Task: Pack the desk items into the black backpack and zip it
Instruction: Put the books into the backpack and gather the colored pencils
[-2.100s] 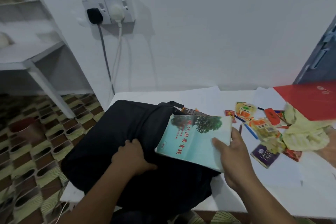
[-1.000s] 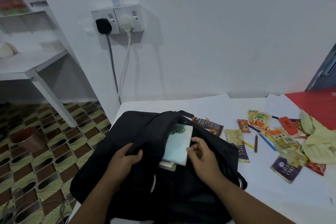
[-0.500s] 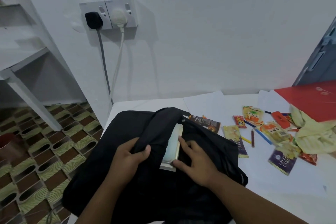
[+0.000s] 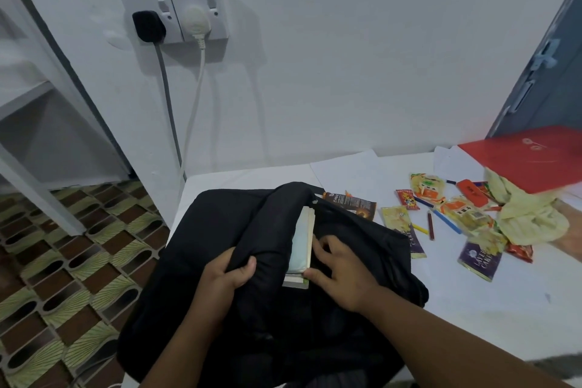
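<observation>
Head view only: black backpack (image 4: 220, 230) on white tabletop (image 4: 472, 309), left hand (image 4: 225, 274) gripping flap fabric, right hand (image 4: 340, 271) fingers spread, pressing book (image 4: 302, 242) edge-up into opening. Snack packets (image 4: 456, 214), pencils (image 4: 441, 220), red folder (image 4: 529, 157) well right of backpack.

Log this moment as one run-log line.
left hand grips backpack flap | right hand presses book in | snacks unpacked

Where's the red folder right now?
Head view, far right: the red folder lies at the back of the white desk, over a crumpled yellow cloth, beside the snack packets.
</observation>
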Tool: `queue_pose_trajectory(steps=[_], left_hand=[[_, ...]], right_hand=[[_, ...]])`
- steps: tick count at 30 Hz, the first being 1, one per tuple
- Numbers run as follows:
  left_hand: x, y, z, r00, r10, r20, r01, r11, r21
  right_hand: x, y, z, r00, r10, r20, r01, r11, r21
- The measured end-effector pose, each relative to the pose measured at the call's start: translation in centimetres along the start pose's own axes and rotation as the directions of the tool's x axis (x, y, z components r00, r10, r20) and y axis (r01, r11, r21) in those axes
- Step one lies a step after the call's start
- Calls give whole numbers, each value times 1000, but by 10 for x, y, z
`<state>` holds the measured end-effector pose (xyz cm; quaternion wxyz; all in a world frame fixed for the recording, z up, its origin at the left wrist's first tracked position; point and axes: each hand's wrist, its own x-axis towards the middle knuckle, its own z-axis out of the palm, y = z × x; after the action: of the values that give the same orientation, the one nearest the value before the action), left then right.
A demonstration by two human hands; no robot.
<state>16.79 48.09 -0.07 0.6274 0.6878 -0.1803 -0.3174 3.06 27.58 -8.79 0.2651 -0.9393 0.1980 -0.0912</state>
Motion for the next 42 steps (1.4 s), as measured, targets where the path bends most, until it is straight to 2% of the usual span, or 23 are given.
queue_pose_trajectory(steps=[3,7,9,11,12,13,14,16,17,18,20,21,24,27,29,33,35,36,40,42], left_hand=[[-2,3,3,1000,16,-7,-16,1000,-3],[-12,11,6,996,93,17,-93,996,12],[-13,15,1,987,163,8,-163,978,129],[-9,15,-7,973,232,9,-221,912,345],[-7,15,-13,970,244,5,-221,867,446],[-6,16,-18,969,248,-9,-207,828,521],[-3,17,-24,967,254,-37,-187,796,575],[0,19,-34,959,258,-116,-134,776,616],[0,21,-38,954,253,-160,-104,781,616],[-1,24,-40,952,238,-192,-74,787,612],[0,28,-44,957,214,-195,-56,797,601],[-1,31,-43,966,200,-165,-60,791,609],[-7,40,-30,986,159,48,-152,740,655],[-12,42,-2,953,147,267,-286,729,622],[-11,38,21,924,162,345,-355,695,625],[3,29,61,918,221,329,-397,534,747],[8,31,81,896,276,349,-443,468,765],[9,32,92,881,298,368,-471,462,752],[9,38,147,848,330,414,-527,602,600],[13,34,174,838,325,438,-538,622,569]], right_hand=[[2,-4,-1,999,25,31,-23,998,-60],[0,-10,-5,994,86,73,-84,996,-34],[3,-17,-9,980,146,137,-151,988,24],[4,-27,-20,960,168,223,-187,980,65],[2,-31,-27,964,159,211,-179,981,77],[-1,-35,-37,979,165,123,-176,981,82],[-5,-34,-48,979,198,-40,-196,979,50],[-15,-28,-68,893,290,-344,-333,940,-71],[-21,-21,-75,846,368,-386,-429,900,-81],[-26,-14,-78,815,456,-357,-508,859,-64],[-32,-6,-75,810,553,-196,-556,830,41],[-34,-7,-70,824,545,-156,-536,838,100],[-38,-24,-55,877,425,-225,-397,904,157],[-42,-46,-42,937,285,-201,-263,956,129],[-44,-46,-39,948,235,-216,-213,970,118],[-59,-20,-57,876,371,-308,-270,907,325],[-70,-5,-67,844,441,-306,-291,855,429],[-75,3,-71,832,454,-320,-284,842,458],[-91,36,-88,775,499,-389,-266,815,515],[-95,53,-101,768,504,-396,-273,816,509]])
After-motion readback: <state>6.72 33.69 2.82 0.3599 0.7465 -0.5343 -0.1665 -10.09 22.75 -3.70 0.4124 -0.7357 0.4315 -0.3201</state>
